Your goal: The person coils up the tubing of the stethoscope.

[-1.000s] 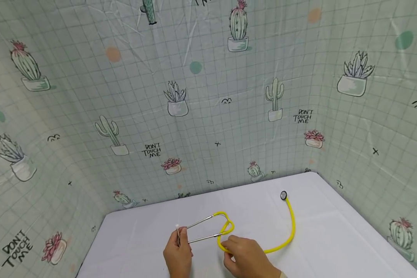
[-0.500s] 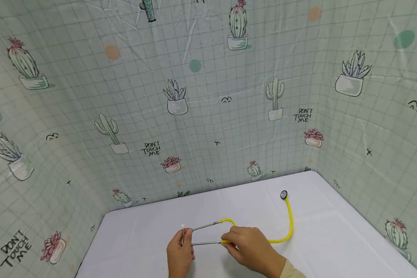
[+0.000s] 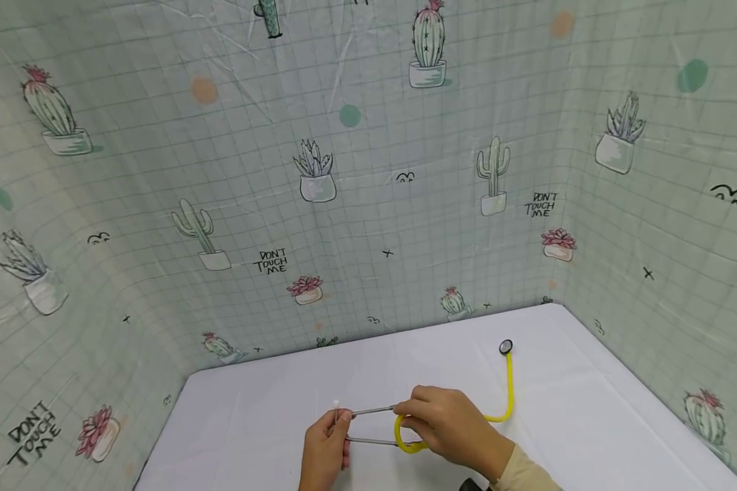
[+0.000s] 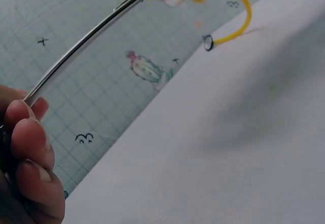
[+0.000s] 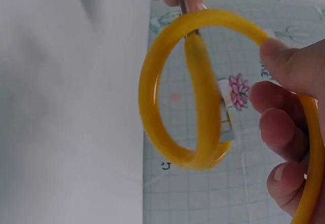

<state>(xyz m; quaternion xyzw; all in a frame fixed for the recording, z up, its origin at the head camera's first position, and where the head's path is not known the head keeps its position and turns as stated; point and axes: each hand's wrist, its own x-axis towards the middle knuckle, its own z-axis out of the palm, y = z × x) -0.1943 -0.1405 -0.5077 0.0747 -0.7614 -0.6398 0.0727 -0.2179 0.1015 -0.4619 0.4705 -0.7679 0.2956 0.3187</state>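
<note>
A stethoscope with yellow tubing (image 3: 510, 389) stretches between both hands and the table. Near the ear tips, my left hand (image 3: 327, 447) grips its two metal ear tubes (image 3: 371, 411); one pale ear tip (image 3: 336, 403) pokes up above the fingers. My right hand (image 3: 457, 426) pinches the yellow tube between thumb and fingers, close to where it meets the metal. In the right wrist view the tubing bends into a round loop (image 5: 150, 89) in front of the thumb. The round chest piece (image 3: 506, 347) lies at the far right of the table, tubing trailing from it.
A white-covered table (image 3: 252, 423) lies under the hands. Behind it and on both sides hangs a pale green grid curtain (image 3: 368, 218) printed with cacti. Near the right sleeve (image 3: 525, 470), a small dark object (image 3: 469, 485) shows at the bottom edge.
My right hand has risen and turned, bending the yellow tubing into a loop near the metal tubes. My left hand has shifted slightly right, still holding the ear tubes. The tubing on the table has straightened.
</note>
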